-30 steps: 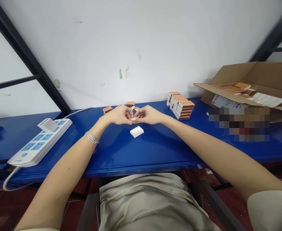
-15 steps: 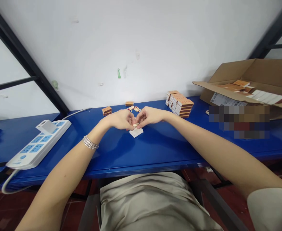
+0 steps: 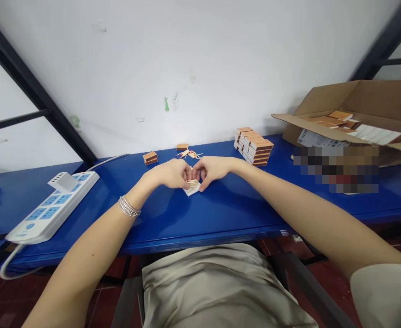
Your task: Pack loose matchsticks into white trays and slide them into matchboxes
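A small white matchbox tray (image 3: 192, 191) lies on the blue table in front of me, with several matches (image 3: 194, 183) in it. My left hand (image 3: 176, 174) is closed at the tray's left side, its thumb by the match ends. At the right side my right hand (image 3: 211, 170) curls its fingers, with the thumb against the tray's right corner. The tray's far end is hidden behind my fingers. Just beyond my hands, a loose heap of matches (image 3: 189, 154) is spread on the table.
Two stacked matchboxes (image 3: 150, 158) sit at the back left, and another matchbox (image 3: 182, 147) lies behind the heap. A block of stacked matchboxes (image 3: 255, 146) stands right of my hands. Farther right is an open cardboard box (image 3: 323, 102) holding more. A power strip (image 3: 53, 207) lies left.
The matches pinched between my hands above the tray have gone down into it. My hands have lowered to its sides, and the right fingers have spread slightly from the thumb.
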Tool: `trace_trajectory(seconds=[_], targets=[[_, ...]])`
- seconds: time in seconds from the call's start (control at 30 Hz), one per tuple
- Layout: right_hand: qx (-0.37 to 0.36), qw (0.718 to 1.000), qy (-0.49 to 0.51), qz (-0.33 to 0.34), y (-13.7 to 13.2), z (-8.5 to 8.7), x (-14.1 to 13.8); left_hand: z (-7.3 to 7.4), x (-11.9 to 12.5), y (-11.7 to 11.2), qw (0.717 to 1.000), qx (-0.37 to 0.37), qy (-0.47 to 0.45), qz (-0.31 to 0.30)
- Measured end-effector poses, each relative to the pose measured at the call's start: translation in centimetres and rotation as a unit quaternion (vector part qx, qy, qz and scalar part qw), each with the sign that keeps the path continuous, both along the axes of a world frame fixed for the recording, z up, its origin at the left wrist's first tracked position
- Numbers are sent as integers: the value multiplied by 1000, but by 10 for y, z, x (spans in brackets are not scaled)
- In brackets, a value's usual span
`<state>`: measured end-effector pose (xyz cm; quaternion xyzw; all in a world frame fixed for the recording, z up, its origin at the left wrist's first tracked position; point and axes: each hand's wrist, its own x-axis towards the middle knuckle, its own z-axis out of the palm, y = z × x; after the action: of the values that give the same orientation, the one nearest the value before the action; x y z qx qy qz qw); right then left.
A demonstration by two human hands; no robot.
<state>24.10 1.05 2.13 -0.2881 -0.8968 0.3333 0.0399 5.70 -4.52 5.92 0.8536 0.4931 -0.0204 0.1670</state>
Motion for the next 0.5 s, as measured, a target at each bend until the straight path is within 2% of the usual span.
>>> trace_trajectory(seconds=[0.33, 0.5], targets=[[31, 999, -12, -3, -2, 0, 0, -5, 6, -6, 997, 60, 4, -45], [20, 1000, -20, -13, -5, 3, 0, 1, 1, -3, 997, 51, -17, -57]])
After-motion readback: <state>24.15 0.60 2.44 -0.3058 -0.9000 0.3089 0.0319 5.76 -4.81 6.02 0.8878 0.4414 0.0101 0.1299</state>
